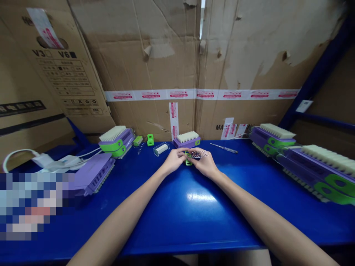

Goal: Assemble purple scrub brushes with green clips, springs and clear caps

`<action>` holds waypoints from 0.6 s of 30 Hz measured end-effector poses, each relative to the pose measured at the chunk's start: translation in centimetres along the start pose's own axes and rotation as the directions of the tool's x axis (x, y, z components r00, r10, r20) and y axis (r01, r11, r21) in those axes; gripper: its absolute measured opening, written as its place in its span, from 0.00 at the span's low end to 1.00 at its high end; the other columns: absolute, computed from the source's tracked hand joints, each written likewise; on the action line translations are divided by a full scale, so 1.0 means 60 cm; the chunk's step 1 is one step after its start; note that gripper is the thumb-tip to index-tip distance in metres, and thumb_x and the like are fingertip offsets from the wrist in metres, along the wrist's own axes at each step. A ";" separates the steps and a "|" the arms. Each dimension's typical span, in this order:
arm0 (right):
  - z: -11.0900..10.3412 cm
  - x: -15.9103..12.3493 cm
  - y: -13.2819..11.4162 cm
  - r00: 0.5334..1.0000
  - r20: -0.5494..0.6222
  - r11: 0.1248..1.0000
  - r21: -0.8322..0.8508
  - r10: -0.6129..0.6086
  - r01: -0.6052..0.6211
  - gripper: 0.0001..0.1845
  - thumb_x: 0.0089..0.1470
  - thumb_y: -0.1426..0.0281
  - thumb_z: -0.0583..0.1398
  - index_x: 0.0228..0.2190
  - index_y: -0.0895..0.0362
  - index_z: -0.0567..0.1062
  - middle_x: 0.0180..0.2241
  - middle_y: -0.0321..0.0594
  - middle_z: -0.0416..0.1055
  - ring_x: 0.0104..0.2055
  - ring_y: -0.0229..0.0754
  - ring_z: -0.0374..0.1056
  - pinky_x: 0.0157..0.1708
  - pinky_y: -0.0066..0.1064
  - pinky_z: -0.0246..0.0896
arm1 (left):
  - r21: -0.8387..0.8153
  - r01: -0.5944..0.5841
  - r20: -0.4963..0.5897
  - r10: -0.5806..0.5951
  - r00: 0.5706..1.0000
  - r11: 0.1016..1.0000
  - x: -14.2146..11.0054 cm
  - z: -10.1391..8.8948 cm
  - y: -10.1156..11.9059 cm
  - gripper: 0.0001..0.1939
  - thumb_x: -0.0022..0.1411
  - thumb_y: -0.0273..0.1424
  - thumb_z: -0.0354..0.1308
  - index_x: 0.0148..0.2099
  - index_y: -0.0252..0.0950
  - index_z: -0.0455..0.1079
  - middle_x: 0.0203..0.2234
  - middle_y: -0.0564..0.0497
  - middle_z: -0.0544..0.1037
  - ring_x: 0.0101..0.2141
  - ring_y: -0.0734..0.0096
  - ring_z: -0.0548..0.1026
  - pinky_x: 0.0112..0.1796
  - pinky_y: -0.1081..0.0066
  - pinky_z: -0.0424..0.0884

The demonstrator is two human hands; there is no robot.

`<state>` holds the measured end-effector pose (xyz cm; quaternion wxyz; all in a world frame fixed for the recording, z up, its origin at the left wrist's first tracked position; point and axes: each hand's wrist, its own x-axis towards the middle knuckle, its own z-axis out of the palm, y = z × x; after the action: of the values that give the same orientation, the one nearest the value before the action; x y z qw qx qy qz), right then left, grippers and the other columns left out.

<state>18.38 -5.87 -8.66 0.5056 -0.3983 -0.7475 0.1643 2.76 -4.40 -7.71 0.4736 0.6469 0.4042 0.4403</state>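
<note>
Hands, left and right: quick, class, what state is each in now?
Left hand: fingers closed at the green piece.
Right hand: closed, holding the coil spring, fingertips at the green piece.

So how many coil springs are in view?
2: one spring at the right hand, another spring on the blue table, between the green-and-cream piece and the green bracket. More could be hidden behind the fingers.

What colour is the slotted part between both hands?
The slotted part is green; head view shows it best.
</note>
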 end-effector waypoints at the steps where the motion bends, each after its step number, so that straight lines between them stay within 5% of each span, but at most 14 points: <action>1: 0.000 0.000 0.000 1.000 0.004 1.000 0.006 0.002 -0.002 0.10 0.47 0.70 0.63 0.36 0.54 0.76 0.36 0.40 0.77 0.39 0.43 0.72 0.42 0.34 0.66 | -0.004 -0.002 0.011 0.002 1.000 1.000 0.000 -0.002 0.000 0.18 0.51 0.20 0.56 0.47 0.29 0.71 0.24 0.49 0.78 0.27 0.72 0.73 0.33 0.73 0.67; 18: -0.011 -0.001 -0.007 0.999 0.045 0.999 -0.038 -0.019 0.021 0.11 0.45 0.75 0.63 0.34 0.54 0.77 0.35 0.39 0.77 0.38 0.43 0.72 0.42 0.34 0.65 | 0.111 -0.005 0.055 -0.001 0.998 0.994 0.002 -0.002 0.000 0.22 0.50 0.18 0.53 0.49 0.27 0.70 0.28 0.48 0.78 0.29 0.71 0.74 0.35 0.72 0.68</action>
<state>18.82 -6.31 -8.15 0.4825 -0.3968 -0.7656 0.1537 2.69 -4.26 -7.64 0.4474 0.6846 0.4140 0.3996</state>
